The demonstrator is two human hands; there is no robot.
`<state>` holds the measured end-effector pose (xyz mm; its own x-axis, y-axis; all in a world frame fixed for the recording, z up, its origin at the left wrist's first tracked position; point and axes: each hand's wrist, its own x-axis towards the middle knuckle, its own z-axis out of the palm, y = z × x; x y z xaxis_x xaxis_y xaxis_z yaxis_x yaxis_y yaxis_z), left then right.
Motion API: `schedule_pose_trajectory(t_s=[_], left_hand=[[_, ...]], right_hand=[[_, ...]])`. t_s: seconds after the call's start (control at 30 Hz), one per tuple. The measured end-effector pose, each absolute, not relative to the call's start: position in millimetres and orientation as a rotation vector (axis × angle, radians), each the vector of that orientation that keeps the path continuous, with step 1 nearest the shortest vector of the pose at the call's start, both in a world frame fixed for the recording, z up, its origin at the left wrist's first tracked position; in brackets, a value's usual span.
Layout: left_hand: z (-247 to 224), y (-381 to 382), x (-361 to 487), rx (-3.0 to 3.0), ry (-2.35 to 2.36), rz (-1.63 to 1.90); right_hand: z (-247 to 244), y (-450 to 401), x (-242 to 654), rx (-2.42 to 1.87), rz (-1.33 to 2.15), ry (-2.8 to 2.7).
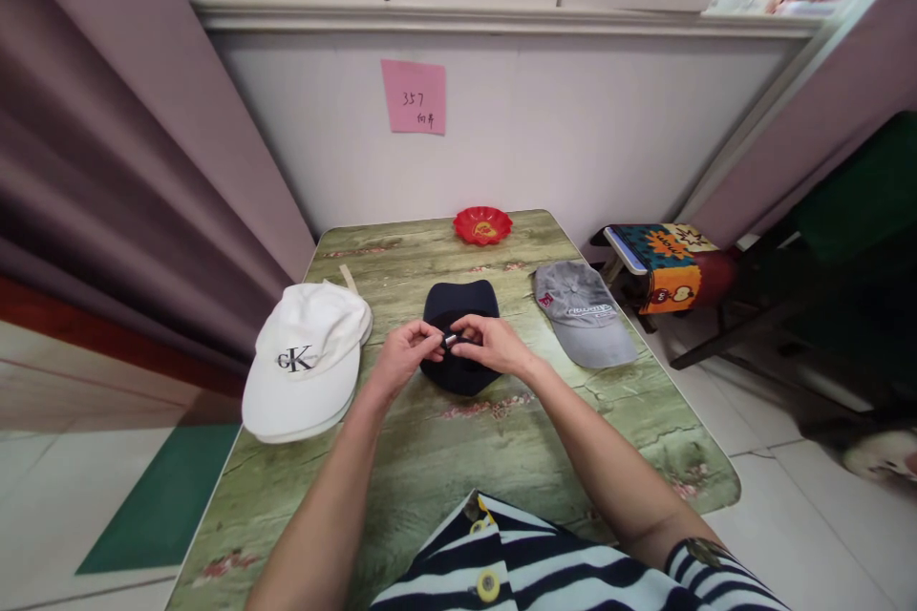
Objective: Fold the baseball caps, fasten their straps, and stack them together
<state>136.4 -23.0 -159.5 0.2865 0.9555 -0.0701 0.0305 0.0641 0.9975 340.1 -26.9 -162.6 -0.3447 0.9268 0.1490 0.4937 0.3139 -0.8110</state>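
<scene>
A dark cap [462,378] lies at the middle of the table, its brim pointing away from me. Over its near part, my left hand [410,351] and my right hand [490,344] meet at a small silvery buckle [449,340] on the cap's strap. The left fingers pinch the strap on one side of the buckle; the right fingers are closed on the other side. To the left rests a white cap [308,363] with black letters, its strap sticking up behind. On the right is a grey cap [584,315], brim toward me.
A red scalloped dish [482,226] stands at the far edge of the green wood-patterned table [430,458]. A pink note [415,97] is on the wall. Right of the table is a stool with a colourful cover [666,258]; a purple curtain hangs at left.
</scene>
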Motion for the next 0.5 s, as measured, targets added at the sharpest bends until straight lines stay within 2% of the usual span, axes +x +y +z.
schedule_pose_trajectory(t_s=[0.23, 0.5], left_hand=[[-161, -23, 137, 1.271, 1.054, 0.989], [-166, -25, 131, 1.252, 1.092, 0.983]], right_hand=[[-169, -32, 320, -1.294, 0.514, -2.153], [-171, -27, 313, -1.357, 0.451, -2.221]])
